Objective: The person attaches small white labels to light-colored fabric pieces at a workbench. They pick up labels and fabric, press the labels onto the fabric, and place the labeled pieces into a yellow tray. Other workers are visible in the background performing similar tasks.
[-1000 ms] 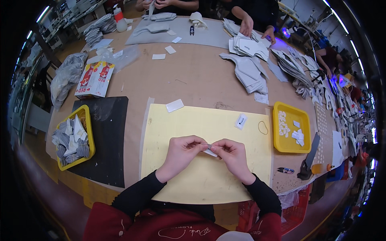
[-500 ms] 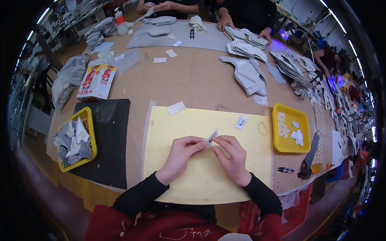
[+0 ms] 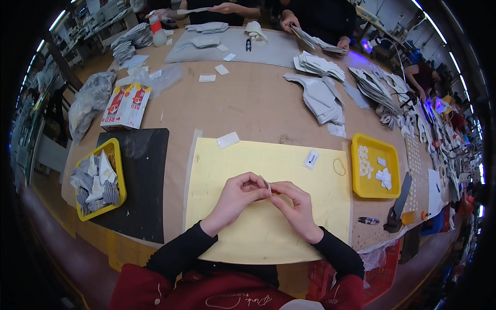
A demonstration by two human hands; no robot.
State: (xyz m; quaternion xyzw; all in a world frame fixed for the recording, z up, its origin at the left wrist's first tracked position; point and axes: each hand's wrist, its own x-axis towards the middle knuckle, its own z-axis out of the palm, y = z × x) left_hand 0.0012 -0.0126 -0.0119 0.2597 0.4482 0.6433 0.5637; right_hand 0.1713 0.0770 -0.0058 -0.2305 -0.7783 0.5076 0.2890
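Over the yellow board (image 3: 232, 232) my left hand (image 3: 238, 197) pinches a small white label (image 3: 266, 183) between thumb and fingers. My right hand (image 3: 295, 204) closes on the same label from the other side, fingertips meeting those of the left. The label is nearly edge-on, and fingers cover much of it. Beyond my right hand lies a flat white label (image 3: 310, 159) with dark print, and beside it a rubber band (image 3: 339, 167). At the board's far edge rests a blank white card (image 3: 228, 139).
Left is a yellow tray (image 3: 123, 178) of folded fabric pieces on a black mat (image 3: 150, 206). A yellow tray (image 3: 377, 194) with small white pieces stands right, near thread snips (image 3: 368, 220). Stacked fabric pieces (image 3: 318, 98) lie farther off, where co-workers' hands (image 3: 290, 21) handle others.
The label has turned from a slanted face to nearly edge-on, and my fingers have drawn closer around it. Across the table, a co-worker has lifted a bundle of fabric pieces.
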